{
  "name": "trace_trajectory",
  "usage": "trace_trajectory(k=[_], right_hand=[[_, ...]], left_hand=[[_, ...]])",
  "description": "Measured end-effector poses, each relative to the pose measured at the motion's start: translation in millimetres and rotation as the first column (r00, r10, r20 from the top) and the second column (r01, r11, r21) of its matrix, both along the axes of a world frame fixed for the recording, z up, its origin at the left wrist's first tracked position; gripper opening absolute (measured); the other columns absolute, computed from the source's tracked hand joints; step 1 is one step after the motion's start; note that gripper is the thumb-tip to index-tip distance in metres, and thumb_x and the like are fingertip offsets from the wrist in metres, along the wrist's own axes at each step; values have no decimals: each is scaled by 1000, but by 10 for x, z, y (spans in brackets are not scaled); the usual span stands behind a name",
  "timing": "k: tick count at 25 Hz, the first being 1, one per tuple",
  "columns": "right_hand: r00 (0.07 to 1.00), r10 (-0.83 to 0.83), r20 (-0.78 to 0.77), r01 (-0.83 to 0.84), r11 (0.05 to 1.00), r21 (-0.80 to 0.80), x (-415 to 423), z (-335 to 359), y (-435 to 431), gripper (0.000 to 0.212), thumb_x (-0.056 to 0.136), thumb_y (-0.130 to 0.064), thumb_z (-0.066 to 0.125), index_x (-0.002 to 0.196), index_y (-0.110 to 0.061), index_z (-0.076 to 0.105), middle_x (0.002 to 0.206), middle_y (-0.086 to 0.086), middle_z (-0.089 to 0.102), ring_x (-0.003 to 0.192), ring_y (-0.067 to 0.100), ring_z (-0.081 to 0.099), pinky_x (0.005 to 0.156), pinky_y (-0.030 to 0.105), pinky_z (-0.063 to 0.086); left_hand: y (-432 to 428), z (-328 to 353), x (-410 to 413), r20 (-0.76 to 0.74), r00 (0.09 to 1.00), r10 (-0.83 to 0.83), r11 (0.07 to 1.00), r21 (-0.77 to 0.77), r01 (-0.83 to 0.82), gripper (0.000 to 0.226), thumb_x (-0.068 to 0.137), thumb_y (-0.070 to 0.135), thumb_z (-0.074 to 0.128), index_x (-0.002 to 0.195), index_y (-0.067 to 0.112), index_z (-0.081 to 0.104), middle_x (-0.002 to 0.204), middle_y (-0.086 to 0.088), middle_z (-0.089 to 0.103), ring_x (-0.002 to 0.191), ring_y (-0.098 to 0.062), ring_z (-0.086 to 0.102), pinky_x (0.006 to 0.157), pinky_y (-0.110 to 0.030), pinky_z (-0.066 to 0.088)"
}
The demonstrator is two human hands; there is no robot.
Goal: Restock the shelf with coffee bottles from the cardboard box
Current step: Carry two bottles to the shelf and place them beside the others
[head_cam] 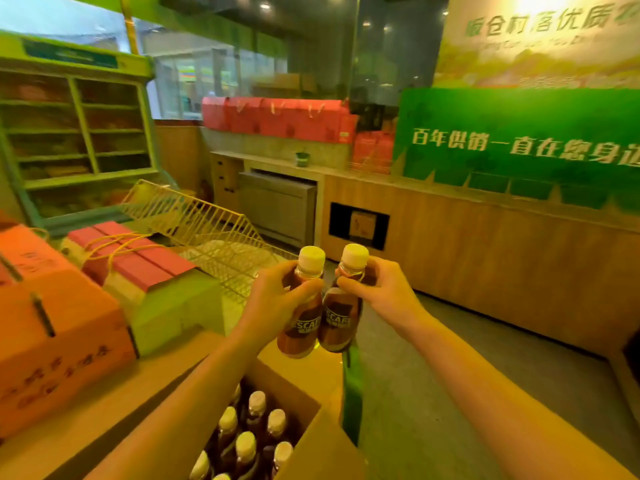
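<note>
Nearest, at the bottom edge of the view, an open cardboard box (320, 445) sits on the wood tabletop (104, 393), close to its right edge. Inside stand boxed bottles (246, 446) w/ pale caps, dark brown liquid, packed in rows.

Above the box, both hands are raised, each clamped on one bottle. The left hand (273, 303) wraps fingers and thumb around the neck and shoulder of the left bottle (303, 323). The right hand (382, 292) grips the right bottle (341, 322) the same way, near the neck. The 2 bottles are about upright, caps up, side by side; their lower bodies seem to touch. Labels read partly "ESCAFE".

On the left side of the tabletop lies a big orange carton (59, 334), and behind it a red-and-green gift box (156, 282) w/ yellow cord handles. Behind that, a yellow wire basket (207, 230) is tilted.

Farther, across the grey floor (433, 393), runs a long wooden counter (485, 244) w/ red boxes (277, 119) on top and a green sign (519, 140) w/ white characters. At far left stands a green shelf unit (76, 133); its goods are too blurred to tell.
</note>
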State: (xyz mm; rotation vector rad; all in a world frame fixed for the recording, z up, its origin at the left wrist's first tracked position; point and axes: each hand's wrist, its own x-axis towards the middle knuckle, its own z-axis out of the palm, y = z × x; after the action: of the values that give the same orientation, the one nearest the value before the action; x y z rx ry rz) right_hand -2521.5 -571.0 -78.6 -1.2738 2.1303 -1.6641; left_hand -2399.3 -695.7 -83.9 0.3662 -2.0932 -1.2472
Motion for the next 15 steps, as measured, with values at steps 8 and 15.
trace_trajectory(k=[8,15], right_hand=[[787,-617,-9,617,787,-2,180,279,2826,25,80,-15,71,104,-15,65,97,-4,67,89,5,62,81,20,48],[332,-942,39,943,333,9,1672,297,5051,21,82,-14,70,101,-12,63,95,-2,67,85,4,62,73,16,47]], left_hand=[[2331,320,-889,-21,773,-634,772,21,635,16,86,22,62,100,27,56,88,15,62,82,1,58,68,-14,44],[4687,504,-359,-37,287,-957,282,97,954,16,86,14,62,90,29,60,88,4,69,84,-11,65,68,-24,50]])
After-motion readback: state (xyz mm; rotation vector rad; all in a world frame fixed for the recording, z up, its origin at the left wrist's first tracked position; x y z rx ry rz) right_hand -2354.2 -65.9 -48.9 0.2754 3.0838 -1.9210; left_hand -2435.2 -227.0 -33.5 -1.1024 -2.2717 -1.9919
